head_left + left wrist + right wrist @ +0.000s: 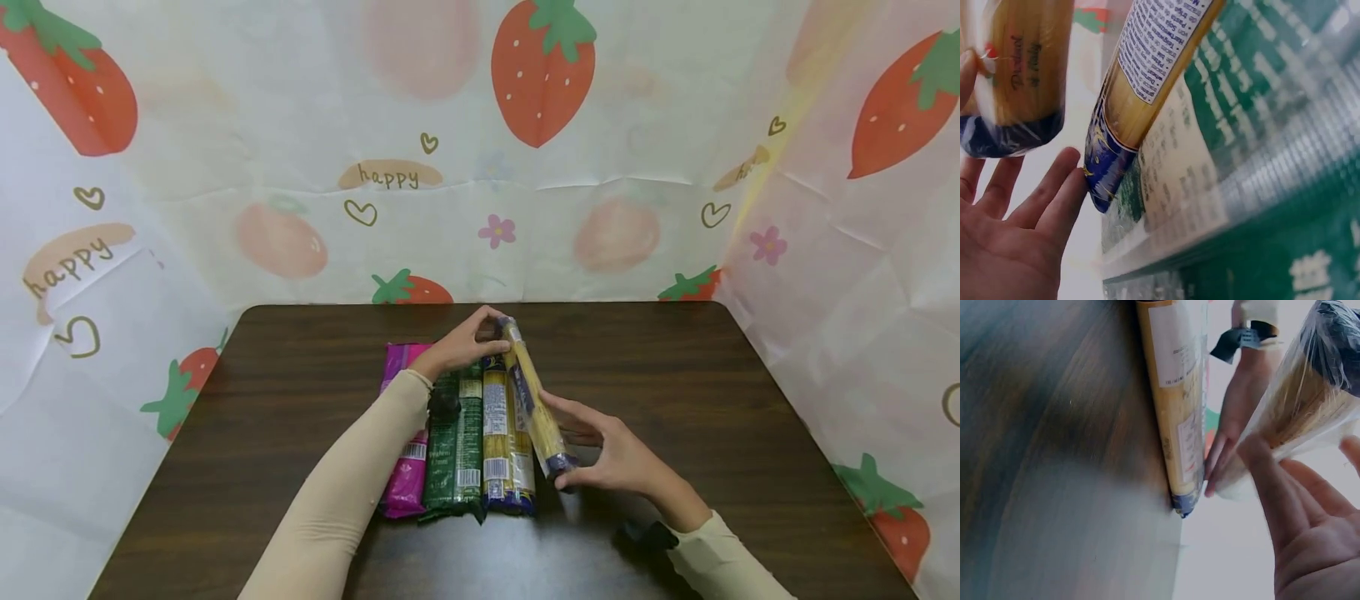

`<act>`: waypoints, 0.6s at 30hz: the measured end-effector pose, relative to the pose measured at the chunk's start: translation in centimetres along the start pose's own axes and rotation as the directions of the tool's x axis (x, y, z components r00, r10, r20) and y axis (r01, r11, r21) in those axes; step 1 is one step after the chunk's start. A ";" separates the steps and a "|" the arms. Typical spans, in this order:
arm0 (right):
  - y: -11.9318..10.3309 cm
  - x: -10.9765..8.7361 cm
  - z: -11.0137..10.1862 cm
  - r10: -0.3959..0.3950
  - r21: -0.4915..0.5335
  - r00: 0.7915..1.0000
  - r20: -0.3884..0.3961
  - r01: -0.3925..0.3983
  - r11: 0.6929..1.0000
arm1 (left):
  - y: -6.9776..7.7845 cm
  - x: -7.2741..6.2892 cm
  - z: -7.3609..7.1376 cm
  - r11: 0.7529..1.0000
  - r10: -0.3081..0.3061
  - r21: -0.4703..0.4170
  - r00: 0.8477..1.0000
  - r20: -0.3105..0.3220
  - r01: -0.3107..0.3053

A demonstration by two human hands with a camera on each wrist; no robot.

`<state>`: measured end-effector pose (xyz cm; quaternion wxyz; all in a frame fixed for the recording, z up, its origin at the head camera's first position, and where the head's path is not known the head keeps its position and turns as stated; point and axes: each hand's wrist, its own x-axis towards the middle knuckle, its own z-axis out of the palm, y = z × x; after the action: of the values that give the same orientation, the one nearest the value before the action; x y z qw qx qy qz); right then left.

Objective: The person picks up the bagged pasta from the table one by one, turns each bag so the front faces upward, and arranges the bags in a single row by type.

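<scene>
A clear-wrapped pack of spaghetti [529,396] with dark blue ends is held tilted above the table. My left hand [461,342] holds its far end between thumb and fingers. At the near end, my right hand [618,454] grips it with the thumb below and fingers along the side. Beside it lies another yellow spaghetti pack [497,433] with blue ends and a white label. Left of that are a green pack [456,454] and a bright pink pack [407,483], partly hidden by my left forearm. The right wrist view shows the held pack [1310,400] apart from the lying one [1175,406].
The packs lie side by side, lengthwise, on a dark wooden table [300,400]. White sheets [465,242] printed with strawberries and hearts stand behind it and along both sides. Dark wrist cameras sit on both wrists.
</scene>
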<state>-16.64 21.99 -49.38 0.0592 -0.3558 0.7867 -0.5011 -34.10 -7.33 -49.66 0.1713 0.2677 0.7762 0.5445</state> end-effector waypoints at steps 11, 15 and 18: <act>0.0 -0.2 0.3 -0.005 0.107 1.000 -0.015 0.006 0.994 | 0.8 0.2 0.3 0.992 -0.003 -0.124 1.000 -0.022 0.000; 0.0 -0.1 0.4 -0.022 0.092 0.999 -0.025 0.024 0.995 | 1.0 0.0 0.3 0.994 -0.030 -0.104 0.998 -0.051 0.025; 0.0 0.0 0.5 -0.028 0.080 0.999 -0.018 0.030 0.996 | 0.9 -0.2 0.3 0.998 -0.051 -0.050 0.996 -0.078 0.047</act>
<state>-16.34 21.61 -49.62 0.0595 -0.3603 0.7612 -0.5360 -33.51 -6.99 -48.91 0.1602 0.2225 0.7753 0.5690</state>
